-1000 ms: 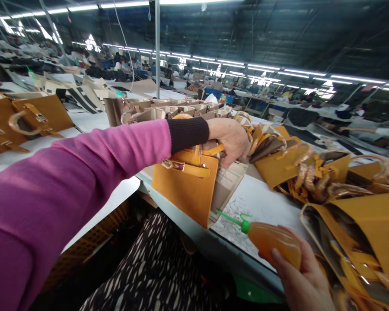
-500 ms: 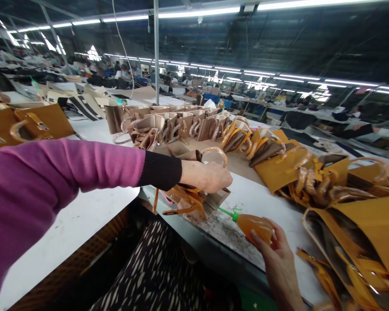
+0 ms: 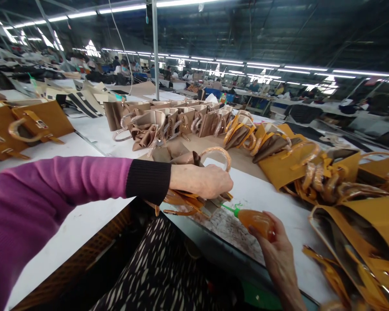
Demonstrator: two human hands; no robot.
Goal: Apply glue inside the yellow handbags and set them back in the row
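Observation:
My left hand (image 3: 210,180), at the end of a purple sleeve with a black cuff, is closed on a handbag (image 3: 181,156) with a grey-brown lining and mustard straps. Its clear-wrapped handle (image 3: 222,152) loops up behind the hand, and my fingertips are partly hidden. In my right hand (image 3: 277,239) is a squeeze glue bottle (image 3: 256,222) of amber liquid, held on its side. The thin green nozzle (image 3: 228,208) points left, its tip at the bag's lower edge below my left hand. Whether the tip touches the bag I cannot tell.
Mustard handbags (image 3: 285,166) line the right of the white table (image 3: 256,185), one large bag (image 3: 372,229) lying near. Brown handbags (image 3: 184,121) stand in rows behind. More mustard bags (image 3: 42,121) stand at left. An orange-brown crate (image 3: 74,263) sits below the table edge. A metal pole (image 3: 154,52) rises behind.
My left forearm and sleeve have lowered slightly in view. The bottle in my right hand has shifted a little to the right, its nozzle still at the bag's edge.

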